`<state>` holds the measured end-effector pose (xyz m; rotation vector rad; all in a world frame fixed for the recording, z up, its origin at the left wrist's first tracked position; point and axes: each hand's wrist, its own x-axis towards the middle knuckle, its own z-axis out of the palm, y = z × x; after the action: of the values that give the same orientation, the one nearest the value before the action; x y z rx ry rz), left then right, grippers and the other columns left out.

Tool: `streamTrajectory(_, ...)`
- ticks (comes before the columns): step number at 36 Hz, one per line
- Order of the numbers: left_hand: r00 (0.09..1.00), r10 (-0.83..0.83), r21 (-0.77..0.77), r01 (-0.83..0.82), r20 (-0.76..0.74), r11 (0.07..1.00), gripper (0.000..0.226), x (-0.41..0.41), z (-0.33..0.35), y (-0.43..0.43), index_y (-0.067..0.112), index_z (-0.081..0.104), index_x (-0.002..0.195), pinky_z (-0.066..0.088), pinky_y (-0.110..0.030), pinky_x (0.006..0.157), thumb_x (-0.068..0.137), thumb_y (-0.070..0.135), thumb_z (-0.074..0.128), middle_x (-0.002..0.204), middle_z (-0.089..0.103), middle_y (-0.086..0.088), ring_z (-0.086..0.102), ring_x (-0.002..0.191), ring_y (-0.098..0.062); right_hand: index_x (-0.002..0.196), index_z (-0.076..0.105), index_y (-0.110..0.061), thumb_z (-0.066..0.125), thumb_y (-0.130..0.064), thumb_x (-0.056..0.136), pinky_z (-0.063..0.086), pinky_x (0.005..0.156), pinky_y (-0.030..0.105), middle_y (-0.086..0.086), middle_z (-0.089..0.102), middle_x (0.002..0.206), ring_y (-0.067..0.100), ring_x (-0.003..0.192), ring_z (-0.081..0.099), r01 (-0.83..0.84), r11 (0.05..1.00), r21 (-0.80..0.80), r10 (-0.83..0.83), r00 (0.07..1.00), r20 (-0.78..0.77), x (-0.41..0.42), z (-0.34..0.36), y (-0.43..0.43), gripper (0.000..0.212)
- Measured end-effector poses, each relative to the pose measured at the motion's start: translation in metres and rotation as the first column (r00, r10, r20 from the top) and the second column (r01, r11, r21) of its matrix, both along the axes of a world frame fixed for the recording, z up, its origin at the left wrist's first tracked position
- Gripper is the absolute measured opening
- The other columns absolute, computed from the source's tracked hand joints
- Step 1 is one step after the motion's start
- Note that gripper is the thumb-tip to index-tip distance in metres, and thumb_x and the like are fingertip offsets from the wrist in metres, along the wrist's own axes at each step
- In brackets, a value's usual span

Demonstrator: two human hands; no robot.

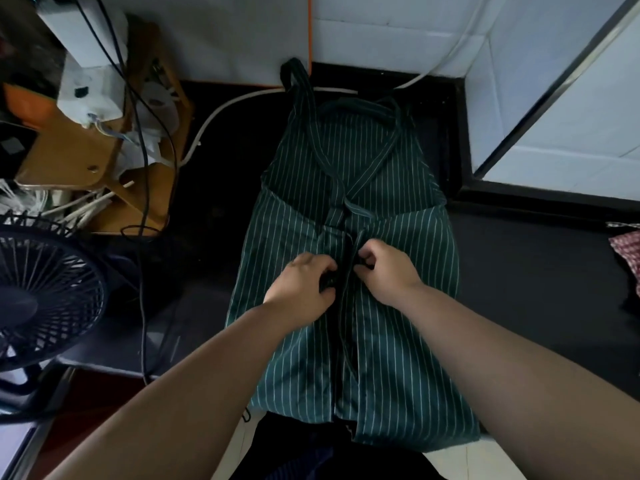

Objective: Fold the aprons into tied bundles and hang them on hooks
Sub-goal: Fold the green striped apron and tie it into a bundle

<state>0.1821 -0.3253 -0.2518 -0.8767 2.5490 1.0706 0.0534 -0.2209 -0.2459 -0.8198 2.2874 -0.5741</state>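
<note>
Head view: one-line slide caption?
Left hand and right hand pinch the dark ties of a green striped apron laid on a dark counter.

Apron (349, 157) dark green, thin white pinstripes running lengthwise; ties (342, 323) same green stripe, near black in shadow. Counter (228, 188) plain black. Wall tiles (398, 36) white, pale grey grout lines. Edge strip (310, 36) orange, beside a white panel (225, 36). One cable (221, 110) white, thin cables (143, 202) black. Fan (52, 289) dark navy grille. Board (65, 157) tan-brown, box (90, 77) above it white. Cloth (628, 252) at right edge red-and-white check. Floor patch (90, 407) lower left dark red.
</note>
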Motion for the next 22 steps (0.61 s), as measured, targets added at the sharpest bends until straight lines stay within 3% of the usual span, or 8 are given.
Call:
streamTrajectory(2, 1.000, -0.002, 0.070, 0.004, -0.028, 0.998, 0.047, -0.007, 0.000, 0.000, 0.027, 0.048, 0.134, 0.047, -0.027, 0.091, 0.090, 0.013, 0.056, 0.135, 0.042, 0.000, 0.050, 0.112, -0.015, 0.118, 0.057, -0.010, 0.058, -0.017, 0.093, 0.037, 0.077, 0.021, -0.001, 0.056, 0.103, 0.017, 0.100, 0.055, 0.033, 0.999, -0.042, -0.031, 0.999, 0.041, -0.001, -0.002, 0.004, 0.026)
streamTrajectory(5, 1.000, 0.004, 0.086, -0.004, 0.007, 0.996, 0.048, -0.015, -0.004, 0.000, 0.028, 0.047, 0.137, 0.052, -0.030, 0.088, 0.092, 0.010, 0.051, 0.137, 0.041, -0.001, 0.052, 0.107, -0.015, 0.117, 0.059, -0.011, 0.059, -0.016, 0.093, 0.042, 0.078, 0.024, -0.001, 0.055, 0.101, 0.013, 0.092, 0.054, 0.127, 0.990, -0.058, -0.118, 0.983, 0.140, -0.003, -0.005, 0.012, 0.025)
streamTrajectory(8, 0.999, 0.047, 0.063, -0.047, 0.003, 0.997, 0.039, -0.023, -0.004, 0.002, 0.031, 0.049, 0.134, 0.054, -0.035, 0.086, 0.096, 0.031, 0.052, 0.134, 0.042, -0.001, 0.055, 0.100, -0.015, 0.119, 0.059, -0.012, 0.058, -0.014, 0.093, 0.047, 0.076, 0.025, -0.003, 0.058, 0.093, 0.015, 0.088, 0.057, 0.195, 0.979, -0.067, -0.177, 0.962, 0.208, -0.004, -0.008, 0.017, 0.025)
streamTrajectory(11, 0.997, 0.041, 0.071, -0.047, 0.071, 0.996, 0.053, -0.030, 0.000, 0.005, 0.030, 0.048, 0.135, 0.052, -0.037, 0.089, 0.090, 0.058, 0.051, 0.130, 0.040, 0.002, 0.053, 0.110, -0.018, 0.123, 0.056, -0.018, 0.054, -0.015, 0.096, 0.042, 0.064, 0.020, -0.002, 0.055, 0.084, 0.016, 0.079, 0.055, 0.206, 0.975, -0.081, -0.180, 0.950, 0.256, -0.005, -0.009, 0.016, 0.027)
streamTrajectory(15, 0.991, 0.130, 0.177, -0.132, 0.019, 0.975, 0.015, -0.035, -0.001, 0.004, 0.028, 0.059, 0.106, 0.053, -0.030, 0.071, 0.091, 0.032, 0.059, 0.114, 0.056, 0.001, 0.060, 0.085, -0.014, 0.124, 0.055, -0.020, 0.053, -0.020, 0.097, 0.053, 0.075, 0.030, 0.000, 0.055, 0.089, 0.015, 0.080, 0.055, 0.275, 0.957, -0.095, -0.232, 0.918, 0.322, -0.008, -0.005, 0.008, 0.027)
streamTrajectory(17, 0.956, 0.295, 0.351, -0.276, 0.000, 0.895, 0.012, -0.033, 0.002, 0.001, 0.022, 0.059, 0.104, 0.050, -0.027, 0.067, 0.092, 0.022, 0.057, 0.099, 0.064, 0.001, 0.060, 0.080, -0.012, 0.125, 0.055, -0.021, 0.053, -0.021, 0.096, 0.053, 0.080, 0.032, 0.002, 0.057, 0.098, 0.013, 0.082, 0.055, 0.307, 0.947, -0.092, -0.258, 0.901, 0.348, -0.009, -0.004, 0.004, 0.029)
streamTrajectory(20, 0.840, 0.539, 0.609, -0.457, 0.056, 0.649, 0.013, -0.028, 0.010, -0.009, 0.012, 0.060, 0.104, 0.053, -0.041, 0.088, 0.094, 0.011, 0.051, 0.091, 0.070, -0.002, 0.066, 0.095, -0.022, 0.128, 0.055, -0.019, 0.059, -0.028, 0.093, 0.047, 0.073, 0.025, 0.002, 0.057, 0.105, 0.012, 0.082, 0.055, 0.278, 0.957, -0.086, -0.237, 0.915, 0.325, -0.008, -0.003, -0.003, 0.036)
streamTrajectory(22, 0.839, 0.542, 0.598, -0.461, 0.052, 0.656, 0.015, -0.021, 0.011, -0.016, 0.013, 0.058, 0.105, 0.053, -0.045, 0.092, 0.096, 0.010, 0.047, 0.083, 0.070, -0.001, 0.066, 0.094, -0.022, 0.131, 0.054, -0.019, 0.061, -0.034, 0.091, 0.046, 0.079, 0.025, 0.003, 0.058, 0.115, 0.017, 0.096, 0.057, 0.214, 0.976, -0.048, -0.194, 0.945, 0.262, -0.003, -0.002, -0.009, 0.043)
